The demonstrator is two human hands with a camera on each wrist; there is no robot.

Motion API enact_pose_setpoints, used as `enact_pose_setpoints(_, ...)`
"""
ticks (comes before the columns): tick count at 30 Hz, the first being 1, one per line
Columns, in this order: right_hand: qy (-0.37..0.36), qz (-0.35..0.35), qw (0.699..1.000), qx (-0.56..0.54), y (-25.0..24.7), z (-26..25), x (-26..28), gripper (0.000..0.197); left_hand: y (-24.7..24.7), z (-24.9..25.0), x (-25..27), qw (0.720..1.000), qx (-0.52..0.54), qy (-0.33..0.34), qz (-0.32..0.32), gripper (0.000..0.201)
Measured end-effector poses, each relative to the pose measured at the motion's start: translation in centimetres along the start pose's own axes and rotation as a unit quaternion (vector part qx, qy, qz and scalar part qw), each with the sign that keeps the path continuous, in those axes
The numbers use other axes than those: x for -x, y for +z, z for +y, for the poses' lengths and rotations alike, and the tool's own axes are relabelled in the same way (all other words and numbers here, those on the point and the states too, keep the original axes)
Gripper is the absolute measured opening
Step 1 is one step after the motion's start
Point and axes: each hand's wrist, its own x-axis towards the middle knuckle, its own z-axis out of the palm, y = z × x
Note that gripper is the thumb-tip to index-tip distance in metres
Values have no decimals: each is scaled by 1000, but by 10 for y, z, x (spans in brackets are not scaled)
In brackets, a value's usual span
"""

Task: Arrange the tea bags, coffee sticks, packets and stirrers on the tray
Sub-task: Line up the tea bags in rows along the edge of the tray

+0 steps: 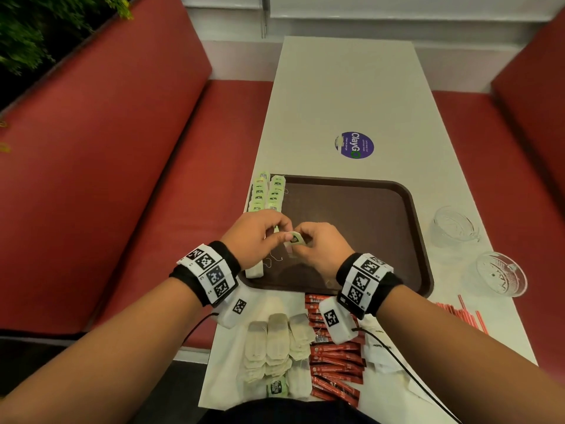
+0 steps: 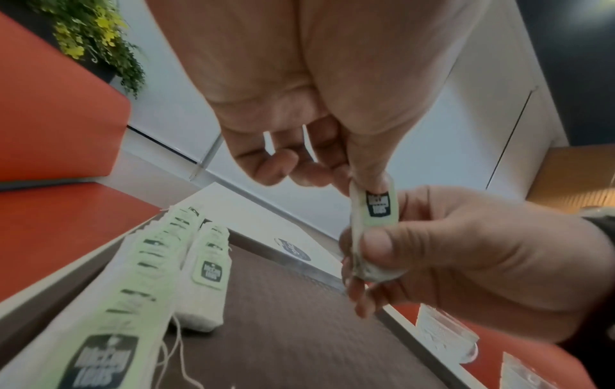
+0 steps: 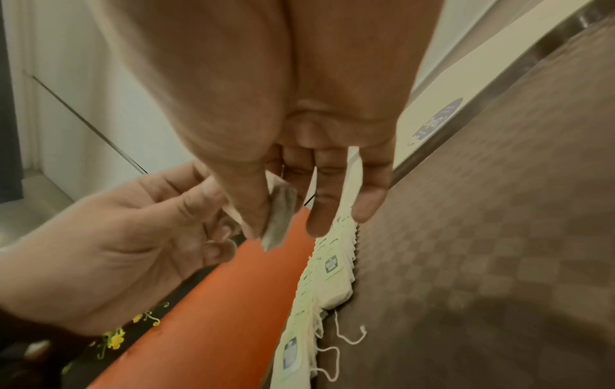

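Head view: over the brown tray [image 1: 382,209], a person's left hand [image 1: 253,237] and right hand [image 1: 321,249] meet at about 9 o'clock on the tray, both pinching one tea bag [image 1: 295,239] by its green tag end, its string trailing below. Two rows of laid tea bags [image 1: 269,191] run along the tray's 9 o'clock edge; loose tea bags [image 1: 276,341], red coffee sticks [image 1: 333,359] and red stirrers [image 1: 464,313] wait on the tabletop [image 1: 345,87] at 6 and 4 o'clock, with two glass cups [image 1: 477,249] at 3 o'clock. Left wrist view: the left hand's grip closes thumb and forefinger on the top of the tea bag [image 2: 374,210], while the right hand [image 2: 465,258] pinches its lower end; the laid rows [image 2: 149,263] lie at 8 o'clock. Right wrist view: the right hand [image 3: 283,131] pinches the bag between thumb and forefinger, remaining fingers straight, though blur leaves the bag's exact outline unclear. The bag looks featherlight, soft and easily torn, its string prone to snagging; a gentle pinch at the paper tag or the sealed top edge would likely serve best.
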Motion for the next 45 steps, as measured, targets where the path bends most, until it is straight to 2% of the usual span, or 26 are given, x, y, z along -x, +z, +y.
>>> enact_pose_setpoints(2, 10, 12, 1000, 24, 0, 2, -3, 19, -3, 0, -1, 1000, 2, 0, 9, 4)
enact_pose_setpoints(4, 17, 25, 999, 29, -1, 5, -6, 17, -4, -2, -2, 1000, -4, -9, 16, 4)
enact_pose_setpoints(5, 18, 25, 999, 29, -1, 7, -7, 16, -4, -4, -3, 1000, -7, -18, 20, 4)
enact_pose_setpoints(7, 26, -2, 999, 38, -2, 13, -6, 26, -6, -13, -8, 998, -38, -44, 6, 4)
enact_pose_setpoints(10, 56, -90, 990, 97, -3, 23, 2, 40, -8, -30, -18, 980, -130, -108, -107, 6)
enact_pose_setpoints(12, 69, -144, 976, 151, -4, 27, 6, 39, -6, -40, -25, 959, -170, -146, -174, 6)
enact_pose_setpoints(13, 74, -168, 967, 178, -4, 28, 8, 36, -5, -43, -29, 954, -180, -156, -183, 6)
enact_pose_setpoints(16, 84, -213, 947, 225, -2, 29, 11, 26, -2, -51, -41, 956, -187, -173, -145, 6)
enact_pose_setpoints(20, 83, -224, 941, 239, 3, 32, 11, 11, 0, -55, -57, 957, -180, -204, -104, 3)
enact_pose_setpoints(23, 86, -221, 940, 246, 5, 32, 9, 9, 4, -52, -65, 946, -214, -221, -104, 15)
enact_pose_setpoints(26, 88, -219, 940, 247, 7, 32, 8, 8, 8, -45, -72, 939, -247, -229, -62, 27)
enact_pose_setpoints(30, 88, -218, 940, 249, 6, 31, 10, 10, 26, -37, -77, 916, -312, -226, -109, 45)
enact_pose_setpoints(35, 96, -213, 938, 254, 7, 31, 14, 12, 42, -37, -77, 912, -297, -260, -116, 36)
enact_pose_setpoints(39, 68, -209, 942, 255, 6, 24, 23, 16, 34, -30, -69, 916, -301, -245, -98, 38)
enact_pose_setpoints(42, 24, -225, 940, 253, 7, 15, 33, 27, 23, -13, -51, 947, -248, -187, -76, 26)
enact_pose_setpoints(45, -17, -253, 930, 266, 12, 9, 45, 32, 16, 4, -19, 971, -174, -110, -123, 15)
